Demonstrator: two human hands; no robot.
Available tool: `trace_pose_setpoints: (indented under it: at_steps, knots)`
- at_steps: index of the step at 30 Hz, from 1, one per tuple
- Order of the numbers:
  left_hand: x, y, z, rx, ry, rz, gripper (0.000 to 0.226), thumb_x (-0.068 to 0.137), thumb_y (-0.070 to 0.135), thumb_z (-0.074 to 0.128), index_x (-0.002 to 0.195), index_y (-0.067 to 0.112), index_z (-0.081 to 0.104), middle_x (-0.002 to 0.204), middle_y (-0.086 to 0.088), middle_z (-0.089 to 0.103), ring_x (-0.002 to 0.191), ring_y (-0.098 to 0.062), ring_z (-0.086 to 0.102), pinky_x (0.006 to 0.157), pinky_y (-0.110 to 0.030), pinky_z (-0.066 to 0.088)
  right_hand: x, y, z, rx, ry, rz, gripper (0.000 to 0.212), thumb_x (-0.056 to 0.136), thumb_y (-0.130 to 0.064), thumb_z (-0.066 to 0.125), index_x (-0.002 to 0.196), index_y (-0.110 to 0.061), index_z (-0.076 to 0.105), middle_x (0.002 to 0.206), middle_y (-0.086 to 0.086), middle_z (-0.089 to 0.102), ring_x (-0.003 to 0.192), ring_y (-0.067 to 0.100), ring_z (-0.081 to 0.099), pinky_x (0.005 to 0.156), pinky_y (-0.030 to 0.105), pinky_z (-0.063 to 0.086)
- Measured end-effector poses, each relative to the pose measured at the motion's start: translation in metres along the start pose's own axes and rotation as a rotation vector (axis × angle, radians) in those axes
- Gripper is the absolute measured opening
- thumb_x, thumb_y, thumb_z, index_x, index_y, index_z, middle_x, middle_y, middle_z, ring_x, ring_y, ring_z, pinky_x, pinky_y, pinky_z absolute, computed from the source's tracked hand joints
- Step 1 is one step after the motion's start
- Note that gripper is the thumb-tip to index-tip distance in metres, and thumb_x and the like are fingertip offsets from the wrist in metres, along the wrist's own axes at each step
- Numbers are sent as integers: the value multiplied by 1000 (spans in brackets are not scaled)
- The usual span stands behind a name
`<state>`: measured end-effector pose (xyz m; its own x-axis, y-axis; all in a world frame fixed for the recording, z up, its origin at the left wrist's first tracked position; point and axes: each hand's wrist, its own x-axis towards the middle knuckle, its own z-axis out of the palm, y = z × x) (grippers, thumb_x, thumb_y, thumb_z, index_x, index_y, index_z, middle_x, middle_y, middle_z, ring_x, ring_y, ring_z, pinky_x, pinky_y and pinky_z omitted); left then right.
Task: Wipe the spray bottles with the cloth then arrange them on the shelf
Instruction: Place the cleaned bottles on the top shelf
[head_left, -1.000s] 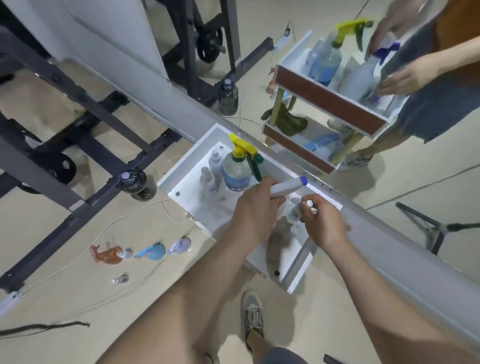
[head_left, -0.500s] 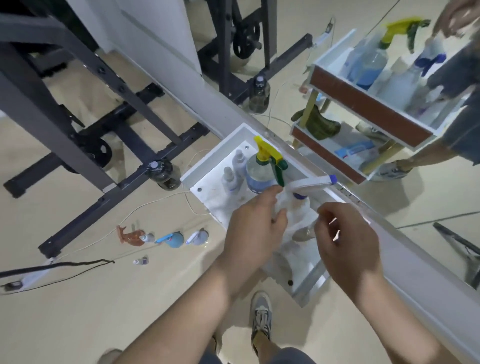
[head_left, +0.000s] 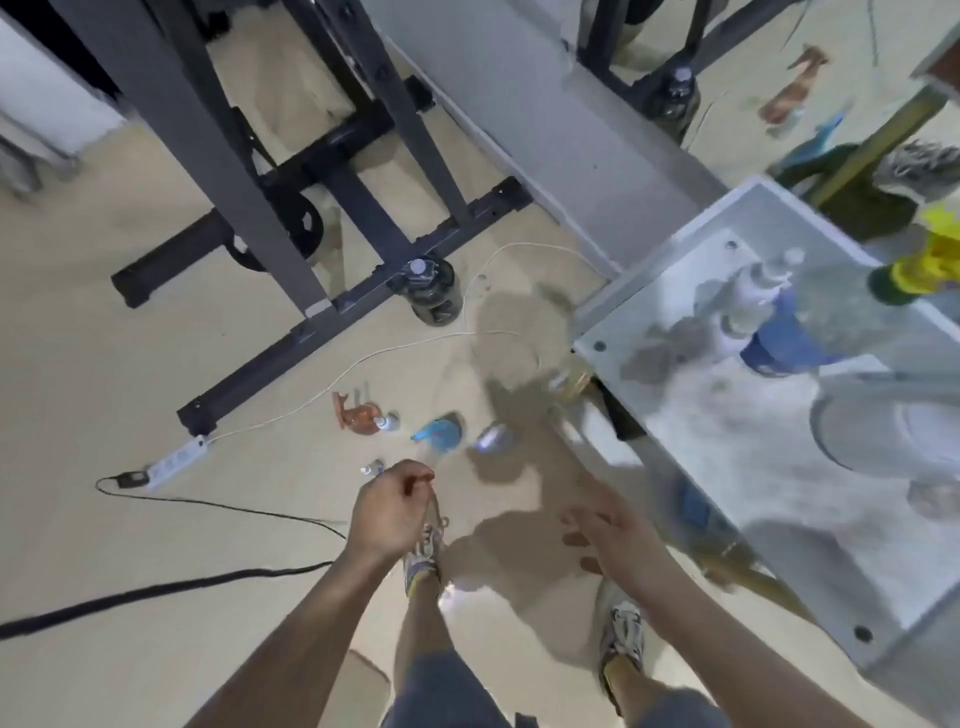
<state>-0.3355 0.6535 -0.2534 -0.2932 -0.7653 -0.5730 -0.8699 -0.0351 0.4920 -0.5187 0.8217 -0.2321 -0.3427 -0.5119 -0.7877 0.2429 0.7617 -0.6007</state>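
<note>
Here both hands hang empty over the floor: the left hand (head_left: 392, 512) is loosely curled with fingertips drawn together on nothing, and the right hand (head_left: 610, 527) is spread, fingers apart, though blurred. No cloth shows in either. By my judgement, the step in hand is fetching the next bottle. At twelve o'clock from the left hand, three spray bottles lie on the floor in a row: an orange spray bottle (head_left: 361, 414), a blue spray bottle (head_left: 440, 433) and a pale spray bottle (head_left: 492, 438). A tiny bottle (head_left: 372, 469) lies just beside the left knuckles. The next move calls for stooping and closing on one of them. At two o'clock, the white shelf (head_left: 605, 332) carries a yellow-triggered spray bottle (head_left: 789, 332) and what look like two small bottles, blurred.
</note>
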Motion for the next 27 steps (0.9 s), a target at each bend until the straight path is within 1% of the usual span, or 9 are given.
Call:
trace_pose_setpoints:
  at_steps: [3, 8, 10, 13, 16, 18, 20, 23, 27]
  knots:
    - [83, -58, 0, 29, -54, -34, 20, 89, 17, 55, 99, 15, 72, 103, -7, 73, 103, -26, 65, 86, -25, 43, 62, 12, 50, -18, 54, 38, 29, 96, -16, 58, 125, -16, 56, 88, 2, 66, 78, 21, 60, 71, 35, 49]
    - [226, -160, 50, 234, -174, 9, 26, 89, 16, 59, 115, 17, 66, 116, -6, 68, 110, -26, 60, 91, -31, 43, 201, 47, 137, 83, 168, 196, 40, 94, -11, 60, 132, -24, 54, 103, 5, 65, 86, 27, 59, 78, 39, 50]
    - [269, -193, 78, 295, -223, 76, 35, 91, 21, 60, 125, 17, 61, 122, -8, 64, 114, -27, 58, 95, -34, 43, 262, 73, 170, -163, 163, 151, 54, 91, -11, 62, 142, -24, 47, 116, 7, 61, 108, 28, 58, 89, 33, 42]
    - [321, -228, 117, 378, -265, 243, 49, 91, 24, 62, 137, 12, 50, 131, -13, 56, 120, -32, 52, 100, -39, 41, 333, 110, 205, -728, 140, 59, 74, 89, -13, 59, 153, -29, 24, 151, 11, 36, 141, 29, 29, 106, 36, 33]
    - [364, -248, 150, 417, -313, 334, 58, 90, 27, 62, 142, 11, 41, 131, -17, 54, 117, -37, 54, 93, -42, 45, 386, 133, 210, -1021, 184, 58, 83, 89, -11, 52, 155, -39, 10, 163, 7, 2, 149, 29, 4, 98, 43, 44]
    - [385, -255, 170, 471, -344, 335, 60, 92, 34, 57, 144, 16, 35, 125, -18, 58, 111, -38, 58, 84, -41, 47, 417, 145, 204, -1122, 224, 20, 78, 92, -9, 48, 155, -40, 13, 165, 6, -1, 151, 29, 2, 97, 45, 45]
    - [400, -257, 187, 602, -343, 338, 56, 96, 39, 49, 146, 20, 33, 118, -19, 63, 104, -39, 62, 79, -40, 47, 444, 152, 197, -1130, 252, -34, 62, 94, -14, 51, 150, -35, 32, 160, 10, 15, 147, 31, 15, 92, 45, 46]
    - [405, -248, 204, 708, -259, 402, 46, 101, 36, 41, 142, 15, 41, 111, -20, 66, 100, -40, 62, 77, -39, 45, 467, 161, 192, -1126, 286, -129, 36, 92, -24, 60, 128, -24, 56, 123, 9, 43, 114, 32, 49, 74, 35, 43]
    - [382, -210, 189, 338, -277, 367, 30, 100, 35, 44, 120, 16, 58, 104, -13, 69, 97, -37, 62, 81, -41, 49, 445, 153, 189, -569, 477, 48, 23, 89, -42, 64, 96, -20, 65, 88, 6, 61, 84, 30, 63, 67, 35, 45]
